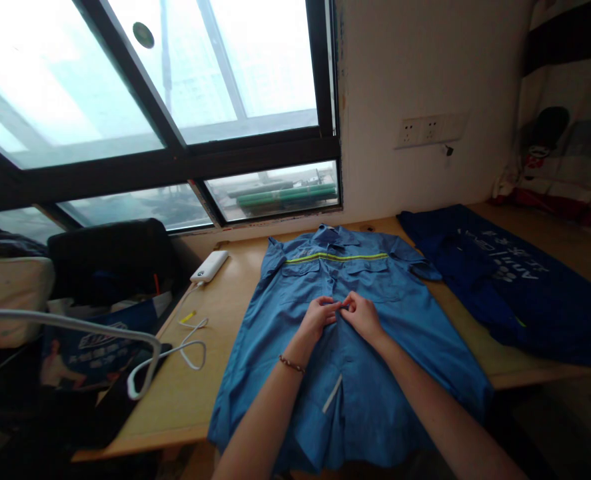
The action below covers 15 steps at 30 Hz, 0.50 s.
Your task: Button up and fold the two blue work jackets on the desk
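Observation:
A light blue work shirt [400, 333] with a yellow-green reflective stripe across the chest lies flat, front up, on a wooden table [215, 313]. My left hand [319, 315] and my right hand [361, 315] meet at the shirt's front placket, mid-chest. Both hands have fingers curled and pinched on the placket fabric, fingertips touching each other. A beaded bracelet circles my left wrist. Lower down, the shirt front gapes slightly open.
A dark blue garment [515, 280] with white lettering lies to the right. A white power bank [209, 266] with a looping white cable [190, 340] sits at left. A black bag [110, 257] stands left of the table, and a white tube rail [75, 327] crosses in front.

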{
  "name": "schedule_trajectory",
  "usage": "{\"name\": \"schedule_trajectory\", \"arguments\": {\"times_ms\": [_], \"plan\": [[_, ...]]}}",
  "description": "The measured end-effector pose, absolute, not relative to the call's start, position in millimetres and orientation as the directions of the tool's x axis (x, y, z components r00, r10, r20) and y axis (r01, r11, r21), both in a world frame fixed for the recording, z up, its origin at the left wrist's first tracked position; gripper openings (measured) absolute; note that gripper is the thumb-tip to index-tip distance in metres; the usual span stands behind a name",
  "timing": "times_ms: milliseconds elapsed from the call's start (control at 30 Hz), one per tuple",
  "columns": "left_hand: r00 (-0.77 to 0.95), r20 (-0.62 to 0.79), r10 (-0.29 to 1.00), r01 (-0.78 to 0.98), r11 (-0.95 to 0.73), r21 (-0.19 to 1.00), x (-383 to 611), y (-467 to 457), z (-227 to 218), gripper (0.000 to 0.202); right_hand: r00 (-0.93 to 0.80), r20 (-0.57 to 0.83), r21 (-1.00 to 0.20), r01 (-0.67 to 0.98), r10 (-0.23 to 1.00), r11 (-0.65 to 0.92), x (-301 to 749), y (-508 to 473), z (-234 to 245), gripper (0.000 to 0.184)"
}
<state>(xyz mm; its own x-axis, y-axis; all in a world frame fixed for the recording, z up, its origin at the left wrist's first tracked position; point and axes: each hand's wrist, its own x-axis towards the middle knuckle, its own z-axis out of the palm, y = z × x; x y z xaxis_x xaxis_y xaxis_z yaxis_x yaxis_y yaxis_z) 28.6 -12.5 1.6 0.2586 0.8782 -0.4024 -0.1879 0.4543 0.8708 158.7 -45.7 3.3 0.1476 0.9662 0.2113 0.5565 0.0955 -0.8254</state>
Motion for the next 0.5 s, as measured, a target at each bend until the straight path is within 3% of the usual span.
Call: {"name": "schedule_trajectory", "arguments": {"times_ms": [300, 500], "plan": [[0.281, -0.441, 0.852, -0.328, 0.517, 0.79, 30.6, -14.6, 10.1, 0.022, 0.103, 0.134, -0.945, 0.314, 0.986, 0.096, 161.3, -42.9, 3.1, 0.024], [0.276, -0.445, 0.852, -0.377, 0.522, 0.765, 28.9, -14.8, 9.5, 0.025, 0.072, 0.044, -0.969, 0.246, 0.996, 0.025, 164.7, -38.5, -3.5, 0.031]]}}
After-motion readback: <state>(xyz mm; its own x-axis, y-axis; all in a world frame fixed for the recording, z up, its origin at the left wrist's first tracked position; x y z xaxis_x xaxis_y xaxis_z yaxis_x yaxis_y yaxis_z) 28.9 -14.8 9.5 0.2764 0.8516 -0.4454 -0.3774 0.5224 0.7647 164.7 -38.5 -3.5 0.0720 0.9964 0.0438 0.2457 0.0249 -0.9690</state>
